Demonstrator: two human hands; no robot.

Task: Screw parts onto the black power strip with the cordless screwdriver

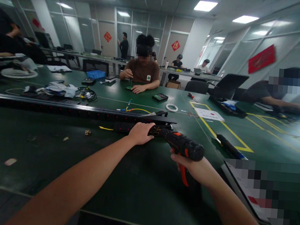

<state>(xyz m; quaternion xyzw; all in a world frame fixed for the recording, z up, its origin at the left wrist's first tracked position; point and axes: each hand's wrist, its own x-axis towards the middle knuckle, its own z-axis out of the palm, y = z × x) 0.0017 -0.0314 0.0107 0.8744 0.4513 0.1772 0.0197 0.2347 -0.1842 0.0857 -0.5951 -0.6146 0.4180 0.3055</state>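
My right hand (185, 160) is wrapped round the handle of a black and orange power drill (184, 144), which points left. My left hand (141, 133) is closed at the right end of a short black strip (121, 127), beside the drill's tip; the exact grip is hidden. Behind the strip lies a long black metal rail (62, 107) with small red marks. A yellow wire (105, 128) sticks out from the strip's left end. To its left sits a small pile of brass-coloured screws (87, 132).
Across the green table a person (143, 70) works on a small board. A screwdriver (230, 146) and a sheet in a frame (242, 189) lie to the right. Cables and bags (60, 89), a white tape ring (171, 108) and a black case (160, 97) stand beyond the rail.
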